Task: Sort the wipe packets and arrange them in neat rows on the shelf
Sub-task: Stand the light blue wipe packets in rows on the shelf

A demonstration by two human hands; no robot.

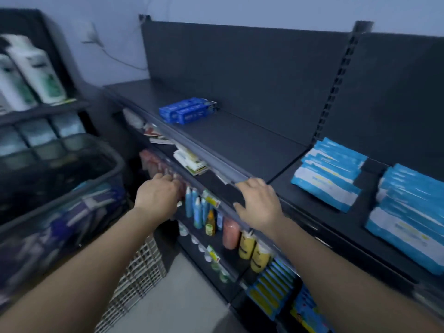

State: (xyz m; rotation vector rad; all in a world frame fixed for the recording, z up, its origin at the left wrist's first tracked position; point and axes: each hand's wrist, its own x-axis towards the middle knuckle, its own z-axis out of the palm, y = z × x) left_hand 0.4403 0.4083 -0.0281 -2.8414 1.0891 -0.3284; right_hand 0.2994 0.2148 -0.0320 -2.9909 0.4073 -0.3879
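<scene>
Reaching forward, the right hand is at the front edge of the dark metal top shelf, fingers spread and empty; the left hand is lower, by pink bottles, its grip unclear through blur. Blue-and-white soft wipe packets lie in two overlapping stacks on the shelf's right part

This is a small shop, at its toiletries shelves. Dark metal shelving with a slotted upright and a price-strip rail fills the centre and right of the frame. It carries stock in multiples: blue toothpaste boxes, stacked wipe packets at right, rows of small bottles at lower centre, and large white bottles at upper left.
</scene>
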